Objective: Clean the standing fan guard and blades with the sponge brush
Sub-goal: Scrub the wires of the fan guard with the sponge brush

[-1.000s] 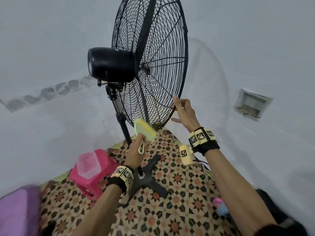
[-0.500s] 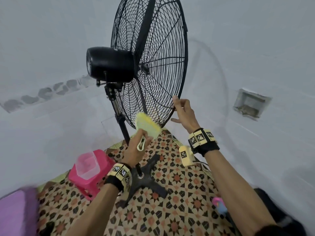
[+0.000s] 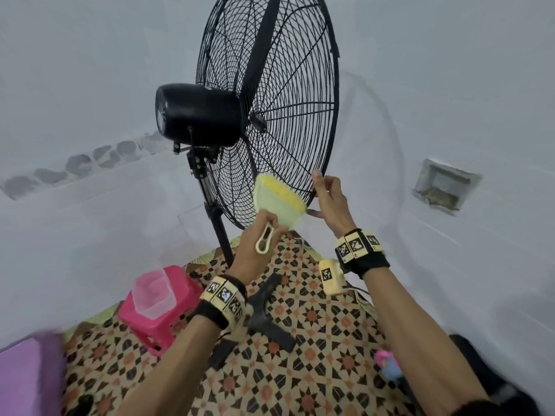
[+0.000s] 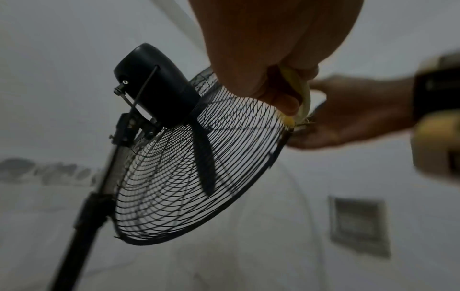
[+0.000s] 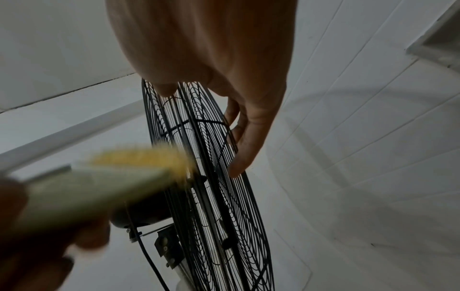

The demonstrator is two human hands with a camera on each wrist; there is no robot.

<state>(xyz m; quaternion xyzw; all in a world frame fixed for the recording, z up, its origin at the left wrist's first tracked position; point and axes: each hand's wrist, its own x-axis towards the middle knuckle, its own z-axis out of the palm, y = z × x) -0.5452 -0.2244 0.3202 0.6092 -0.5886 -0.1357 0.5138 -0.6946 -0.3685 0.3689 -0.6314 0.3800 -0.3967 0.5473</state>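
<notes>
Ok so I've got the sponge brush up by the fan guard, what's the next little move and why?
Probably press the sponge brush onto the lower wires of the fan guard and stroke along them. The left hand grips its handle with the yellow sponge edge right at the guard's lower part, though contact isn't clear. The right hand rests on the rim, steadying the guard.

Yellow sponge brush (image 3: 279,202) against black guard (image 3: 288,94)
</notes>
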